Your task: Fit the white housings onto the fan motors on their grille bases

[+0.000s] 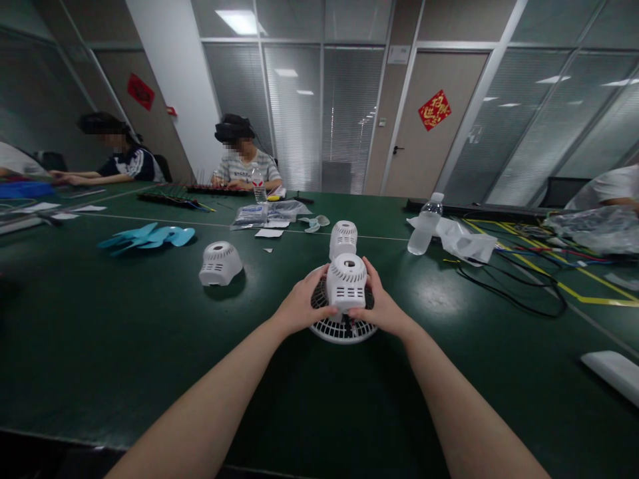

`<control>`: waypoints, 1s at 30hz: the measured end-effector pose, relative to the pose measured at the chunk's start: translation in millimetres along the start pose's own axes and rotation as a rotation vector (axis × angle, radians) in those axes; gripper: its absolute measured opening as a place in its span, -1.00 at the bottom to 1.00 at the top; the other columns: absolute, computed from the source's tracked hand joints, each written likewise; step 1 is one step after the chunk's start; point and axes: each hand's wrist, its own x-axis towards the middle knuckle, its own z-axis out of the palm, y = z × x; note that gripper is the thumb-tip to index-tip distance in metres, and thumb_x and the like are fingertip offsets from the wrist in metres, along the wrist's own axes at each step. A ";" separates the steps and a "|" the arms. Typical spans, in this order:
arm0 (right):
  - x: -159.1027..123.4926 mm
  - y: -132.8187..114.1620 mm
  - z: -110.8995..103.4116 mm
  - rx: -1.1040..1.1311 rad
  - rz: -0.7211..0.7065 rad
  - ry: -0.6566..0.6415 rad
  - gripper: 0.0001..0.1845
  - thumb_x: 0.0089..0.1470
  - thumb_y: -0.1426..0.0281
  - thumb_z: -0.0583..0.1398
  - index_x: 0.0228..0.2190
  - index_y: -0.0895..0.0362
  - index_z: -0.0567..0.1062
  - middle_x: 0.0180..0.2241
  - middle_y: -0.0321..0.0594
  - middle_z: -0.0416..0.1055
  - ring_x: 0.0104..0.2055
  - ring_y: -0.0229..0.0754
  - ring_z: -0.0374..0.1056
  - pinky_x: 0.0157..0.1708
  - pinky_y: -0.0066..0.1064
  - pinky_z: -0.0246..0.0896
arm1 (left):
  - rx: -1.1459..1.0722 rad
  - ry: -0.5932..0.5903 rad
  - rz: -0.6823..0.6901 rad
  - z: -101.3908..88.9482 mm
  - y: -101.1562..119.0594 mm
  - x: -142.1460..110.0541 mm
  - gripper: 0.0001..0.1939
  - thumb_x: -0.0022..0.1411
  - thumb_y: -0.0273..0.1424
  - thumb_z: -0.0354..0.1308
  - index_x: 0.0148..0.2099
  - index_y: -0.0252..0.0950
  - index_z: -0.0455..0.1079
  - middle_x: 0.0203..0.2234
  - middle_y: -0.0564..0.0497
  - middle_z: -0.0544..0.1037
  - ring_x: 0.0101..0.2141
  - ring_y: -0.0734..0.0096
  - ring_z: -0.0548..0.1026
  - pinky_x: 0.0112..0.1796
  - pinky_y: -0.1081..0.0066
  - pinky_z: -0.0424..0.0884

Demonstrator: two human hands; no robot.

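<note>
Between my two hands is a white vented fan motor cover (347,279), held over a round white fan grille (344,332) on the green table. My left hand (305,303) grips the cover from its left side, thumb at the front. From the right, my right hand (385,307) closes on it the same way. Some dark parts under the cover are mostly hidden. Just behind stands a second white vented cover (343,238). A third cover (219,263) sits apart on the table to the left.
Blue fan blades (150,237) lie at the left, with plastic bags (267,213) farther back. A water bottle (426,225), crumpled white plastic (466,241) and black cables (519,289) are on the right. A white piece (612,374) rests near the right edge. People sit across the table.
</note>
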 end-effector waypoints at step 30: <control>12.9 50.5 -11.8 -0.425 0.264 0.512 -0.53 0.15 0.23 0.12 0.03 0.10 0.53 0.03 -0.02 0.49 0.01 0.06 0.44 0.08 -0.07 0.28 | 0.108 0.238 -0.264 39.3 51.1 -19.4 0.04 0.03 -0.06 0.37 0.40 -0.22 -0.07 0.33 -0.23 0.21 0.30 -0.15 0.22 0.26 -0.12 0.19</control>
